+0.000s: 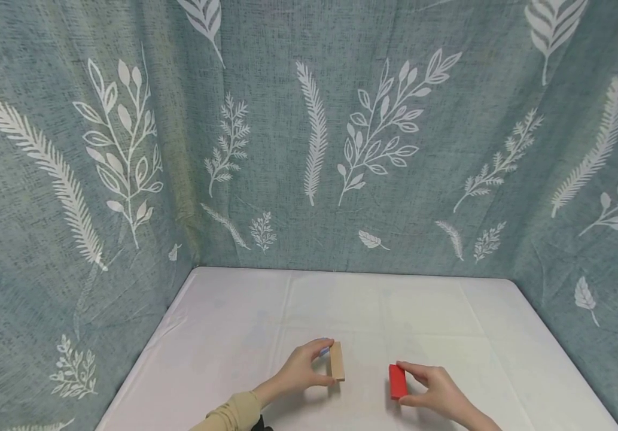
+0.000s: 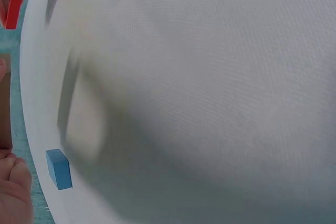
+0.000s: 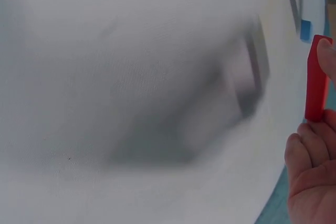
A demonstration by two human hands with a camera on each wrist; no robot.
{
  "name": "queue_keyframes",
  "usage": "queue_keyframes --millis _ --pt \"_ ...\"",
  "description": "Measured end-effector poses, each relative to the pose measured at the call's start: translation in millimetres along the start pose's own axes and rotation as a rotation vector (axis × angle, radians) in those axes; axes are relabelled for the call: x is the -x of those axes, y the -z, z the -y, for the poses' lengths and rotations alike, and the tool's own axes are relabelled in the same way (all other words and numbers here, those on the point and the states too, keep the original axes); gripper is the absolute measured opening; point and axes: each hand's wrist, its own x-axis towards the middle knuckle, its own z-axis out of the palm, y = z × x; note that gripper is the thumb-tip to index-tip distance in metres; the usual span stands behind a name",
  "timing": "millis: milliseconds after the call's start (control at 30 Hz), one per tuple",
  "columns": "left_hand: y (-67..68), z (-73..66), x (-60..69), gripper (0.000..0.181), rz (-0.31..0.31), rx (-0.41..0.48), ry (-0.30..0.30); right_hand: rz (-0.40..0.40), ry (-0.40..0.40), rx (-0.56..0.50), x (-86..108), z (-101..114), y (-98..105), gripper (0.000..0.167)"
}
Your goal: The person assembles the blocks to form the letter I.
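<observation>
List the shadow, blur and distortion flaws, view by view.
Head: mostly even light, faint shadows below the wooden block and red block; left wrist: a broad, soft-edged shadow on the white tabletop, whose edge looks bowed; right wrist: a blurry dark shadow mid-frame, tabletop edge curved again, right hand cropped.

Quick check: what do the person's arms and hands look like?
The left hand is ungloved, below a wrinkled tan sleeve; something black shows beside the cuff, too cut off to name. The right hand is ungloved too, its visible forearm bare.

Room between wooden block (image 1: 337,361), red block (image 1: 397,382); 1 blue block (image 2: 59,169) obstructs near left grip (image 1: 303,366).
</observation>
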Motion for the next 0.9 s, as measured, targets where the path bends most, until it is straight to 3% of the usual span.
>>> queue_keyframes --millis 267,900 --pt "-2.1 0.9 -0.6 0.075 -0.017 -0.004 0.02 0.018 0.002 -0.033 -2.0 9.6 -1.6 0.072" --pt "-3.5 -2.5 -4.7 0.076 -0.034 0.022 0.011 -0.039 0.039 -0.007 -6.6 26.0 5.2 0.071"
